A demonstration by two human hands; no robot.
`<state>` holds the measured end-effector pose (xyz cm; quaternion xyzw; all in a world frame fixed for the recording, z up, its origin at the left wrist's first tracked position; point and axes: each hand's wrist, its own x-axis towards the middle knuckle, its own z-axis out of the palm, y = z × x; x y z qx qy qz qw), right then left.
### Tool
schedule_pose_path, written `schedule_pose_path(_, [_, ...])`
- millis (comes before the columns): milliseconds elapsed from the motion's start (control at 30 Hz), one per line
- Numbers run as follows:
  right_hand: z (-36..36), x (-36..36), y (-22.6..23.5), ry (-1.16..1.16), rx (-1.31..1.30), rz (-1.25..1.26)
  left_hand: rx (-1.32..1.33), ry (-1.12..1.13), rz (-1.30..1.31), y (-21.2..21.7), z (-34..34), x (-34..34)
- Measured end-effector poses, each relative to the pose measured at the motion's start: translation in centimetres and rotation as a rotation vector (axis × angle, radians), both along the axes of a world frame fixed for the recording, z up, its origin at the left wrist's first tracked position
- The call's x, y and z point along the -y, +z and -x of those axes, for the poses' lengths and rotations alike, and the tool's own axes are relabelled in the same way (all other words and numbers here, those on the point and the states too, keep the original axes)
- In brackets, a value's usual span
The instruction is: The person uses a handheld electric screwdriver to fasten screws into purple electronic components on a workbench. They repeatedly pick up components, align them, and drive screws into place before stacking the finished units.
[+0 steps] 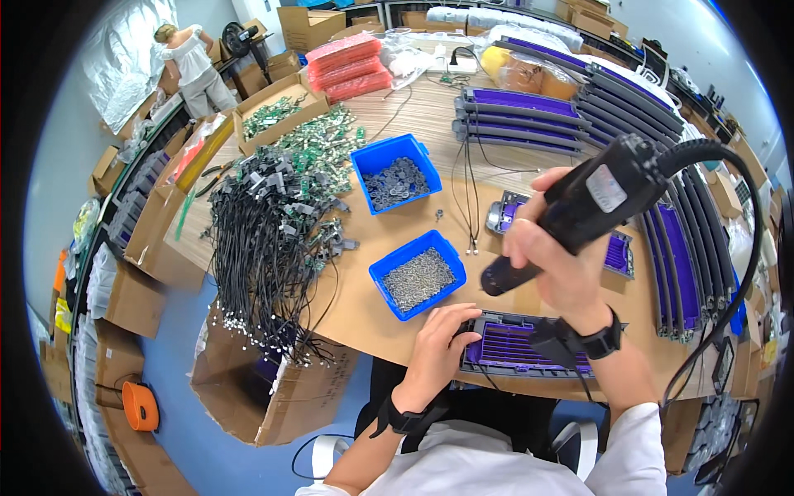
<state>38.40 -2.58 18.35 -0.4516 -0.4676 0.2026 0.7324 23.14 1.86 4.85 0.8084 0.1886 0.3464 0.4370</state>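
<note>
My right hand [550, 248] is wrapped round a black electric screwdriver [591, 202]. Its narrow nose points down and left, above the work surface between the blue screw bin and the grille panel. A thick black cable [744, 178] curves away from its rear. The purple and grey grille panel [513, 343] lies at the table's near edge, its right part hidden by my right wrist. At the panel's left end is my left hand [434, 343], with thumb and fingers gripping the corner. A blue bin of small metal screws [419, 279] stands just beyond my left hand.
Another blue bin [397, 178] holds dark grey round parts. Black wires with connectors [273, 240] and green circuit boards [327, 140] pile up at left. Grey-purple panels [521, 120] are stacked at the back and right. An open carton [277, 397] stands below. A person [194, 66] stands far left.
</note>
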Motion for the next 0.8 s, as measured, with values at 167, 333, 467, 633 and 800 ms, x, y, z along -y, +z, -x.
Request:
schedule_pose_path(167, [1.5, -2.2, -2.5, -0.018, -0.074, -0.027, 0.004, -0.039, 0.027, -0.1, 0.1, -0.1])
schedule_pose_path(333, [1.6, -3.4, -4.4, -0.032, -0.038, 0.002, -0.034, -0.043, 0.068, 0.1, 0.2, -0.1])
schedule_pose_path(467, [1.7, -3.5, -4.8, -0.012, -0.123, 0.008, -0.031, -0.049, 0.063, 0.1, 0.2, -0.1])
schedule_pose_path(633, [1.9, -3.7, -4.9, 0.012, -0.153, 0.000, -0.020, -0.035, 0.044, 0.0, 0.2, -0.2])
schedule_pose_path(800, [1.9, -3.8, -5.3, -0.017, -0.129, 0.003, -0.015, -0.038, 0.043, 0.0, 0.1, -0.2])
